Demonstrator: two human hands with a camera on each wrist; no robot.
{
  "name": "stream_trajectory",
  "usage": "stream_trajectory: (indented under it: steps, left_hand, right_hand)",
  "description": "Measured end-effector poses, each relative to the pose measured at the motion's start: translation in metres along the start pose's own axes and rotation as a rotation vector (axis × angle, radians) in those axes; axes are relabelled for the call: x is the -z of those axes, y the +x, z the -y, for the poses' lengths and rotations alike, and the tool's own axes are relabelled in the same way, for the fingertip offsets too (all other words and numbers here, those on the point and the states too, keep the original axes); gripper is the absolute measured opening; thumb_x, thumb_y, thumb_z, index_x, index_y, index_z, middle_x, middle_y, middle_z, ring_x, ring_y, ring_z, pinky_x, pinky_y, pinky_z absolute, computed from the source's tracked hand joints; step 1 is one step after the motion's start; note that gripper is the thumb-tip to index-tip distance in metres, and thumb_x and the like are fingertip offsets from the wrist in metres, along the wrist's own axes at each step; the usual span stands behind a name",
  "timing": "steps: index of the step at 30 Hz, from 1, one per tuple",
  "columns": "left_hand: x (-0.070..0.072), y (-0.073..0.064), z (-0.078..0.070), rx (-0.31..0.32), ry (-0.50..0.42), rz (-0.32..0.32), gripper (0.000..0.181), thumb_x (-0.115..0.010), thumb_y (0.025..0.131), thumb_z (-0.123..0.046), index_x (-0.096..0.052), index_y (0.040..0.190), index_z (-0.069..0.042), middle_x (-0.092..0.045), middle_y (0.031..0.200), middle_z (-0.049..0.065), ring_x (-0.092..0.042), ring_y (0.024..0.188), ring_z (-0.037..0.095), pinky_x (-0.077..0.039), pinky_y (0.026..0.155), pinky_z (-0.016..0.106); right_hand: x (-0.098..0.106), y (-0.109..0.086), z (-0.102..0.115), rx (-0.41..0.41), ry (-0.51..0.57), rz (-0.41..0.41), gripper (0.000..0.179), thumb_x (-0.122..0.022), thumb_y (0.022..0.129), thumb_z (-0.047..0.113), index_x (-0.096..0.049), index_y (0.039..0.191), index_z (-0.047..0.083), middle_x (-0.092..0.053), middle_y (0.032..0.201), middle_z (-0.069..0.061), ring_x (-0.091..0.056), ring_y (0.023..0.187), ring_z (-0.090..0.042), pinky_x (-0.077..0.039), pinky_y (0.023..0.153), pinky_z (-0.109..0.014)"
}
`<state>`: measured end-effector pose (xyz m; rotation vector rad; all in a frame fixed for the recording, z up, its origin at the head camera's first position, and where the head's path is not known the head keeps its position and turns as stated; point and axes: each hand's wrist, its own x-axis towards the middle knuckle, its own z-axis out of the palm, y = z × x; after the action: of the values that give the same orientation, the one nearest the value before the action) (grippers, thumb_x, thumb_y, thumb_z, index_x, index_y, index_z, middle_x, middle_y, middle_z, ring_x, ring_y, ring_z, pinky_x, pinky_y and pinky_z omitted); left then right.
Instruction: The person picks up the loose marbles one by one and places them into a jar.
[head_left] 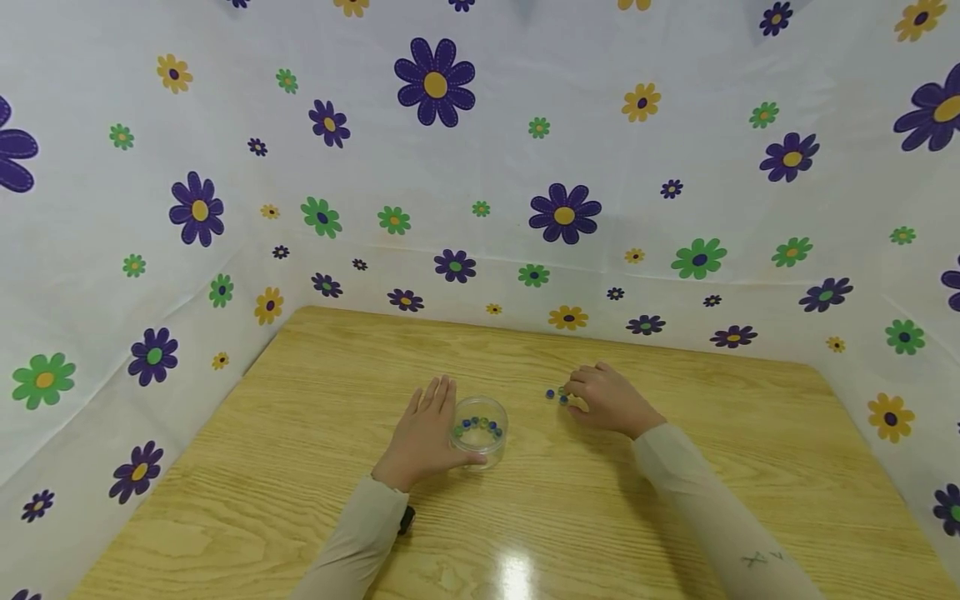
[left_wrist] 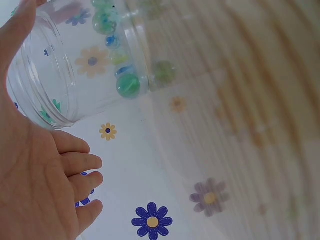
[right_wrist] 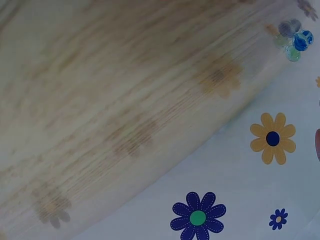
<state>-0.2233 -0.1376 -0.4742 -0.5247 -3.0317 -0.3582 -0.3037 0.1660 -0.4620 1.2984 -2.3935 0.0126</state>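
Observation:
A clear round jar stands on the table with several blue and green marbles lying in it. My left hand rests against its left side, fingers straight and thumb across the front. The left wrist view shows the jar beside the thumb and palm, with marbles at its base. To the right, my right hand is over the table, its fingertips at a few loose marbles. Thumb and index finger stand apart there. The right wrist view shows these marbles but barely any hand.
The wooden table is bordered at the back and sides by white cloth printed with purple, green and yellow flowers. A dark wristband piece is at my left wrist. Light glares on the near part of the tabletop.

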Motion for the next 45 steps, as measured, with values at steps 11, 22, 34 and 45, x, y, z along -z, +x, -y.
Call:
stream_trajectory:
  steps: [11,22,34,45]
  left_hand:
    - [-0.003,0.001,0.002,-0.003,0.005,0.003,0.120,-0.060,0.069,-0.075,-0.016,0.149,0.003,-0.015,0.156,0.020,-0.013,0.146,0.034,-0.012,0.119,0.049]
    - [-0.005,0.002,0.003,-0.013,0.006,-0.019,0.121,-0.060,0.068,-0.075,-0.017,0.148,0.004,-0.017,0.155,0.022,-0.014,0.146,0.035,-0.014,0.119,0.050]
    - [-0.004,0.001,0.003,-0.004,0.008,-0.011,0.120,-0.059,0.069,-0.076,-0.016,0.148,0.004,-0.015,0.156,0.021,-0.014,0.146,0.035,-0.014,0.119,0.050]
    - [-0.005,0.001,0.003,-0.004,0.008,-0.005,0.120,-0.060,0.070,-0.074,-0.015,0.149,0.004,-0.015,0.156,0.021,-0.012,0.146,0.034,-0.012,0.119,0.049]
  right_hand:
    - [-0.005,0.003,-0.003,-0.021,-0.006,0.073,0.018,-0.073,0.079,0.021,-0.071,0.091,0.008,-0.068,0.088,-0.003,-0.061,0.082,-0.018,-0.049,0.072,-0.037]
    - [-0.011,0.004,-0.003,-0.051,-0.009,0.137,0.019,-0.071,0.081,0.024,-0.073,0.092,0.009,-0.069,0.087,-0.004,-0.062,0.079,-0.018,-0.050,0.072,-0.040]
    - [-0.011,0.004,-0.003,-0.021,-0.001,0.097,0.010,-0.072,0.080,0.022,-0.071,0.083,0.012,-0.064,0.077,0.002,-0.058,0.071,-0.014,-0.046,0.065,-0.033]
    - [-0.017,0.008,-0.002,-0.053,0.009,0.166,0.012,-0.067,0.085,0.022,-0.073,0.090,0.013,-0.068,0.084,0.000,-0.062,0.076,-0.015,-0.049,0.068,-0.036]
